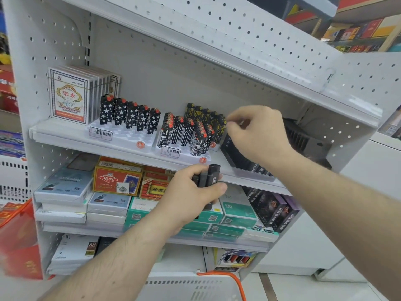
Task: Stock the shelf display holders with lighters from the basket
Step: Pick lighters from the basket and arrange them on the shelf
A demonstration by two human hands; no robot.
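Note:
My left hand (191, 192) grips a bunch of dark grey lighters (209, 175) just below the shelf edge. My right hand (258, 131) is raised with curled fingers at the black display holder (236, 157) on the shelf's right; what its fingertips pinch is too small to make out. To the left stand a white holder (125, 137) with star-patterned lighters (130, 115) and a second white holder (184, 155) with circuit-patterned lighters (186, 133). Yellow-and-black lighters (206, 115) stand behind. The white basket (191, 287) with an orange handle (236, 283) sits at the bottom edge.
Playing-card boxes (69, 96) stand at the shelf's left end. The shelf below holds red card boxes (117, 179), white and teal boxes (236, 209) and dark packs (271, 209). A perforated shelf (238, 33) overhangs above. A red bag (17, 242) hangs at the left.

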